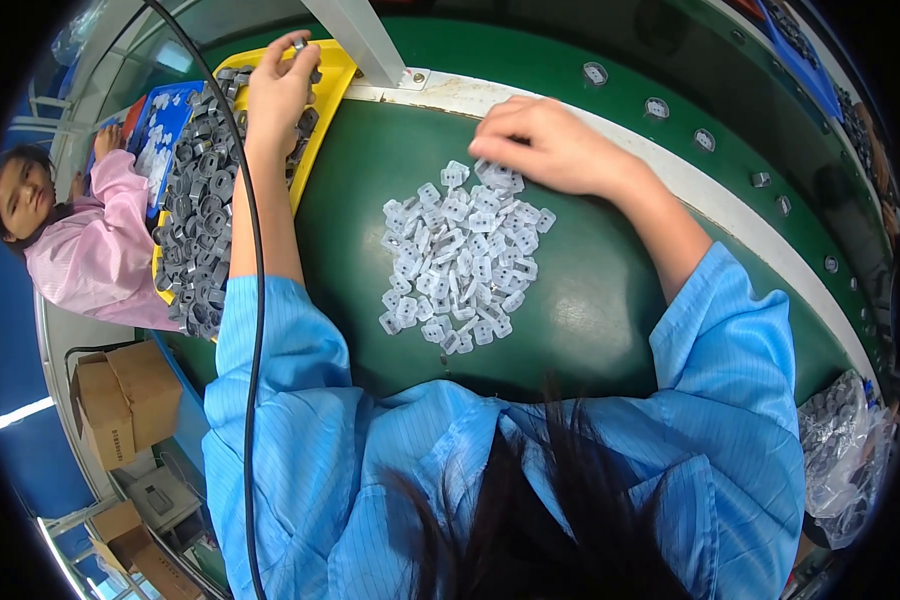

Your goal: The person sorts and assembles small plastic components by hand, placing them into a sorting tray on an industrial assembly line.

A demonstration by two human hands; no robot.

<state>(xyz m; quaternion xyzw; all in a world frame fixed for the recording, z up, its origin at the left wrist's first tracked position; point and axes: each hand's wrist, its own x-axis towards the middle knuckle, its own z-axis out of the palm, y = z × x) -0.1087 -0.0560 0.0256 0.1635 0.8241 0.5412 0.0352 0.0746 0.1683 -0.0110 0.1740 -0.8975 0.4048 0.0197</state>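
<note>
My left hand (280,95) is raised over the far end of a yellow tray (336,72). Its fingertips pinch a small dark grey plastic ring-shaped part (300,44). More of these grey parts (205,195) fill the tray in a loose heap. Over the far right of a pile of clear plastic pieces (460,255) is my right hand (555,145), its fingers curled. A few clear pieces (498,177) lie just below its thumb. What those fingers hold, if anything, is hidden.
Beyond a pale rail (660,165), several grey parts with clear inserts (656,108) sit spaced along a green belt (510,55). A metal post (362,40) stands by the tray. A black cable (253,220) crosses my left arm. At left sits a co-worker (100,230) beside a blue tray (178,115).
</note>
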